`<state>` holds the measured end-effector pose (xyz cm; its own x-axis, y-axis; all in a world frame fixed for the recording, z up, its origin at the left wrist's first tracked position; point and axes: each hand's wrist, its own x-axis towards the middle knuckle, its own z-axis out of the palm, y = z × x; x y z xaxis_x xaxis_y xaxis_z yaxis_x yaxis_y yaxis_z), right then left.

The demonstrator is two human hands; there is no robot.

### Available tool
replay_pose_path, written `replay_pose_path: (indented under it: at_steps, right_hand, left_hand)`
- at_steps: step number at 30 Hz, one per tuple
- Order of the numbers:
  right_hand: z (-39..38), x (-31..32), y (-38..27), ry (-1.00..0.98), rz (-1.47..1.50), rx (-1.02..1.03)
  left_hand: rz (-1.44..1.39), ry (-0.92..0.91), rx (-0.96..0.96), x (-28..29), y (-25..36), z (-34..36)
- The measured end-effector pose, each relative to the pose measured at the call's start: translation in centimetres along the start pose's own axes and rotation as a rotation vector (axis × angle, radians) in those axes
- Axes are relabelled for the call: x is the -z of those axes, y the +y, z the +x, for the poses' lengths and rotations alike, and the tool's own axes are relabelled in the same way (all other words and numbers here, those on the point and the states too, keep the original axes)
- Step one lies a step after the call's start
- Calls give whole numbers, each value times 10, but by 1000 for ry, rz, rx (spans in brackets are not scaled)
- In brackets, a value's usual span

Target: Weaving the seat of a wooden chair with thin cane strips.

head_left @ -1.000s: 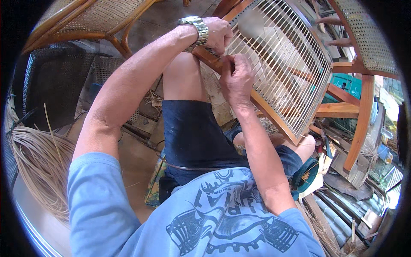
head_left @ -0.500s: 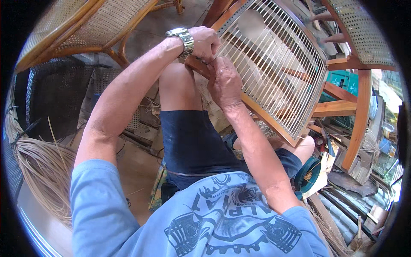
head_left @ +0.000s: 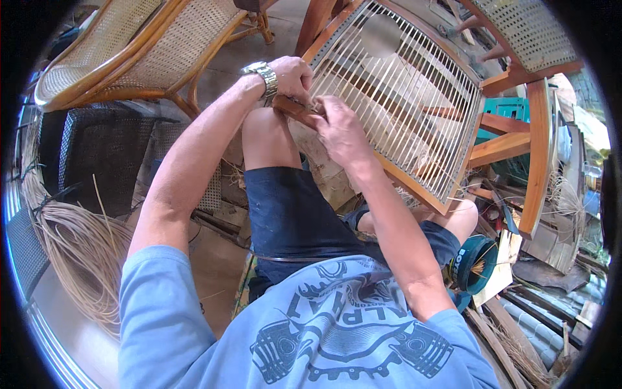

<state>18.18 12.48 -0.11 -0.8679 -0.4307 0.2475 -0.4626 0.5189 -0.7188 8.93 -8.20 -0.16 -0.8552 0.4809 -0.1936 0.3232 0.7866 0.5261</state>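
Observation:
A wooden chair frame [head_left: 414, 183] leans across my lap, with pale cane strands [head_left: 414, 84] strung in parallel over its opening. One brown corner [head_left: 295, 109] of the wood rests above my bare knee. My left hand [head_left: 293, 76], with a metal watch [head_left: 262, 74] on its wrist, is curled closed at the frame's left edge, just above this corner. Beside it, my right hand [head_left: 342, 129] has thumb and fingers pinched together at the same rail. What lies between the fingers of either hand is too small or hidden to make out.
A rattan chair [head_left: 162, 52] stands at the upper left. Below it lies a bundle of cane [head_left: 84, 246]. Another wooden chair [head_left: 538, 155] is at the right, near a teal crate [head_left: 505, 110]. A dark green tub [head_left: 476, 266] and scrap wood sit at the lower right.
The view has shifted a little. My hands, which were pressed close together at the rail, are now slightly apart, and more of the brown corner shows between them.

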Motion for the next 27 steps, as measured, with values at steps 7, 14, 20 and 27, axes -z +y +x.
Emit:
replay_pose_path:
  at_steps: [7, 14, 20, 27]
  right_hand:
    - [-108, 100, -3, -78, 131, -375]
    - [-270, 257, -10, 112, 81, -754]
    - [-447, 323, 27, 464, -144, -1142]
    - [-644, 226, -13, 582, 35, -1596]
  left_hand:
    - [-61, -16, 178, 9, 16, -25]
    - [-31, 53, 92, -14, 14, 7]
    - [-118, -117, 133, 9, -34, -21]
    - [-282, -253, 223, 3, -41, 9]
